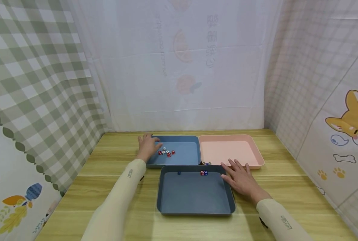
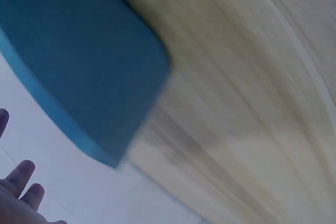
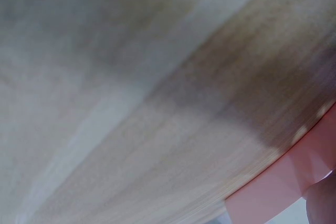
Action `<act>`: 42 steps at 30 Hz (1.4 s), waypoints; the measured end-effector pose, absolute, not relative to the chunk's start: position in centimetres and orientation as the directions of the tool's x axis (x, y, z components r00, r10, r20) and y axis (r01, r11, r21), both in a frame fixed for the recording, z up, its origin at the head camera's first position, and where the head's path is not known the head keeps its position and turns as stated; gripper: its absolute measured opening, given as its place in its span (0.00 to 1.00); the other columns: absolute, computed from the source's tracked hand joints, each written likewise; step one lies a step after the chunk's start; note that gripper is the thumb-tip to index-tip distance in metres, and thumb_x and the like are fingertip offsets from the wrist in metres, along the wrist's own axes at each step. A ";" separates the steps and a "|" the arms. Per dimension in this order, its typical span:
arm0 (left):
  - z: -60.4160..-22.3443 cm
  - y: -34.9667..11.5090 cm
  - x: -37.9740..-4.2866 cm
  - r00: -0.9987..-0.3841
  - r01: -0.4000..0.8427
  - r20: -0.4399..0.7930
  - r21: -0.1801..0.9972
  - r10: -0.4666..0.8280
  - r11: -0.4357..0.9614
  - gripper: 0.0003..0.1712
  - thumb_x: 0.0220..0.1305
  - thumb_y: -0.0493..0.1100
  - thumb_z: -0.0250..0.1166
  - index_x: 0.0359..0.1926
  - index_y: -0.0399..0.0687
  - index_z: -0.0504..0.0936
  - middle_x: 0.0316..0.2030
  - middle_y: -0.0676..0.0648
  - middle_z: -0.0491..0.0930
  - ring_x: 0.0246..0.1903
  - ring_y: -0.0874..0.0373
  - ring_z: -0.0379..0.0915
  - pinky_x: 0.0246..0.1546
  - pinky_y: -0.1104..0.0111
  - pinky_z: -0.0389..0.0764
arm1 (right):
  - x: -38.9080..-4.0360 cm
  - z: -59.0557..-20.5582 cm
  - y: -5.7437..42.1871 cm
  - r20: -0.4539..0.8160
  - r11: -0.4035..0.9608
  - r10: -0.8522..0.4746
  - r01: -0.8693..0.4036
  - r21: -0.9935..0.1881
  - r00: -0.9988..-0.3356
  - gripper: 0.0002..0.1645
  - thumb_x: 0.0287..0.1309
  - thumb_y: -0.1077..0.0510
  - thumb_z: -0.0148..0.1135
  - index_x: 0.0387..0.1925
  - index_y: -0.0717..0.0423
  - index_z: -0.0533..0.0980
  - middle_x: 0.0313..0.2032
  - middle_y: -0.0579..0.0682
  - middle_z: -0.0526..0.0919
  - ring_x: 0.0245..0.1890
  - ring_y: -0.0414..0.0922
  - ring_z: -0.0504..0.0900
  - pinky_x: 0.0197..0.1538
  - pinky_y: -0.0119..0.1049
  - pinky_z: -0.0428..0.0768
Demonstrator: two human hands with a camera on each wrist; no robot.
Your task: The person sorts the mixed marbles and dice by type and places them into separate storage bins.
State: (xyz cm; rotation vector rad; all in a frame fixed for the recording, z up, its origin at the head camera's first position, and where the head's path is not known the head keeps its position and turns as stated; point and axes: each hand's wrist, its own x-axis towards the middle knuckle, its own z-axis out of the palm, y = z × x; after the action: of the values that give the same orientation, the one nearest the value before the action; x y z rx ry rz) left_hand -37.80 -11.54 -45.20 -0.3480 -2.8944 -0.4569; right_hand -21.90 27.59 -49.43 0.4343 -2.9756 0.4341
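My left hand [image 1: 148, 146] hovers at the left end of the blue tray [image 1: 186, 154], fingers apart and nothing seen between them. Near its fingertips, several red dice [image 1: 168, 155] and white dice [image 1: 164, 149] lie in that tray. In the left wrist view, fingers [image 2: 21, 177] show beyond the blue tray wall [image 2: 105, 77]. My right hand [image 1: 240, 177] spreads its fingers over the right rim of the dark grey-blue tray [image 1: 197, 194], close to the pink tray [image 1: 230, 149]; contact is unclear. A red die [image 1: 202, 173] and a blue die [image 1: 206, 173] sit side by side in the dark tray.
A small dark blue piece [image 1: 179, 173] lies at the dark tray's far left. Several small round pieces [image 1: 207, 163], like marbles, are in the pink tray's near left corner. The trays stand on a wood-grain table [image 1: 118, 187], with cloth hung on three sides.
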 end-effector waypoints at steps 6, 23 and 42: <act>-44.0 -9.0 -36.7 -0.941 0.304 0.258 0.352 0.221 0.885 0.21 0.68 0.56 0.64 0.55 0.50 0.85 0.69 0.37 0.65 0.71 0.41 0.52 0.69 0.36 0.40 | -21.9 -49.4 27.6 0.144 0.920 -0.258 -0.288 -0.264 -0.956 0.36 0.72 0.37 0.49 0.72 0.51 0.66 0.72 0.65 0.60 0.72 0.67 0.52 0.66 0.74 0.42; -43.0 -0.9 -31.8 -0.907 0.417 0.274 0.480 0.319 0.772 0.18 0.66 0.56 0.67 0.52 0.56 0.87 0.68 0.43 0.67 0.71 0.44 0.54 0.71 0.41 0.42 | -21.9 -49.4 27.6 0.131 0.918 -0.251 -0.279 -0.282 -0.959 0.37 0.71 0.36 0.49 0.72 0.51 0.66 0.72 0.66 0.59 0.72 0.67 0.51 0.66 0.74 0.40; -47.1 2.7 -27.9 -0.861 0.509 0.183 0.316 0.475 0.801 0.11 0.60 0.58 0.71 0.40 0.63 0.90 0.67 0.45 0.69 0.71 0.47 0.54 0.70 0.38 0.43 | -21.9 -49.1 27.5 0.135 0.913 -0.264 -0.293 -0.283 -0.955 0.36 0.71 0.36 0.49 0.72 0.51 0.66 0.71 0.66 0.60 0.72 0.68 0.52 0.65 0.75 0.42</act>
State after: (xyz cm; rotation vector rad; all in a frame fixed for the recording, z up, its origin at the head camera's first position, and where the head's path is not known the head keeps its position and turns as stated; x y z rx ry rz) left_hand -27.90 2.68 -47.06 -0.7922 -2.8909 -0.5475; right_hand -21.85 27.54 -49.12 0.4349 -2.9811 0.4628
